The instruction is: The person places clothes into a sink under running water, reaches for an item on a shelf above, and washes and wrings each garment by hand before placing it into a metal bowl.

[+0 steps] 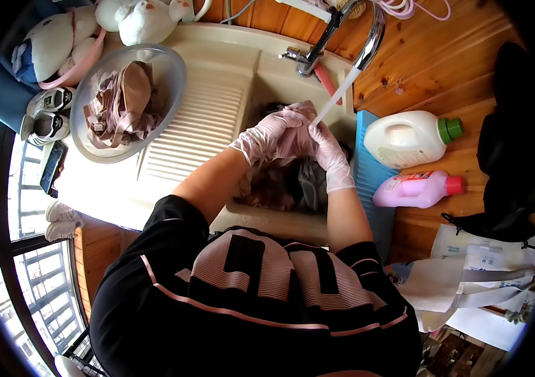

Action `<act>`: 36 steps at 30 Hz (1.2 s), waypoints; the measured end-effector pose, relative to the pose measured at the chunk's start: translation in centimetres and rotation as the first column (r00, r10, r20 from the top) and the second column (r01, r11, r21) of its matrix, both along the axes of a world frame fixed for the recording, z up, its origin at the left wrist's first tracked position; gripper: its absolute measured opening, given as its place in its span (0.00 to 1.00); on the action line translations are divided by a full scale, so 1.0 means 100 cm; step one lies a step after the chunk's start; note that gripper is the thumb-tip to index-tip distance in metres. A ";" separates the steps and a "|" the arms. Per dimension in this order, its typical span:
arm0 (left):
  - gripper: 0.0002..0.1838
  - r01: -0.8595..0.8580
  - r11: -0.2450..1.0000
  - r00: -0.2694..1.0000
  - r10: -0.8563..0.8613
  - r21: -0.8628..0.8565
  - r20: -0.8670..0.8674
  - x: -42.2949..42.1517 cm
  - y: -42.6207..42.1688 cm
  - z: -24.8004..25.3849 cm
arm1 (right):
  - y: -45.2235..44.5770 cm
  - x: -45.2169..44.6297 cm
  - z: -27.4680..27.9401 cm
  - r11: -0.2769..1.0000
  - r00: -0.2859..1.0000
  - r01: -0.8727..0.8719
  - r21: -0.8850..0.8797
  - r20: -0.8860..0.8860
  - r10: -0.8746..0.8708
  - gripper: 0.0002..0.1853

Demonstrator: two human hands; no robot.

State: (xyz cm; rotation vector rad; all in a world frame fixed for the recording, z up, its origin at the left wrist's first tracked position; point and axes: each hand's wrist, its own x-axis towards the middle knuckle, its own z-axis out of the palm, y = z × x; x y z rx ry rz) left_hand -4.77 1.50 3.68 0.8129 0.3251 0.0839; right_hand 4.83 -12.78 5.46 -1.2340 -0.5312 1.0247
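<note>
Both my hands wear thin whitish gloves and are over the sink basin (pixel 258 85). My left hand (pixel 273 129) is closed on a wet, dusty-pink piece of clothing (pixel 295 141). On the other side of the same cloth, my right hand (pixel 329 147) grips its edge. A stream of water (pixel 336 97) runs from the chrome faucet (pixel 374 44) down beside my right hand. Below the hands, dark and brownish clothes (pixel 273 188) lie in the basin, partly hidden by my hands and forearms.
Left of the ribbed washboard (pixel 198 125), a translucent bowl (pixel 179 72) holds beige garments (pixel 123 103). A white detergent bottle (pixel 405 139) and a pink bottle (pixel 415 190) lie on the right, by a blue ribbed board (pixel 368 163). Sneakers (pixel 50 125) and a phone (pixel 52 166) sit at the left edge.
</note>
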 end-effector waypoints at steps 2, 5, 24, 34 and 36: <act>0.10 0.019 0.996 1.000 -0.017 -0.092 0.015 -0.004 0.003 0.022 | 0.014 0.000 0.027 0.948 0.981 -0.146 0.282 -0.083 0.175 0.28; 0.10 0.037 0.991 0.992 -0.021 -0.132 0.127 -0.006 0.013 0.040 | 0.019 0.002 0.050 0.987 0.980 -0.141 0.082 0.156 0.127 0.30; 0.42 0.115 0.991 0.986 -0.105 0.066 -0.132 0.003 0.021 -0.019 | 0.000 0.021 0.130 0.990 0.951 0.089 0.108 0.287 -0.116 0.19; 0.40 -0.168 0.749 0.977 0.214 -0.641 -0.006 0.021 -0.006 0.043 | -0.007 -0.016 0.076 0.972 0.809 0.234 -0.023 0.559 -0.182 0.26; 0.34 -0.103 0.720 0.975 0.209 -0.687 0.072 0.042 -0.009 0.020 | 0.008 -0.045 0.075 0.948 0.506 0.308 -0.075 0.857 -0.097 0.24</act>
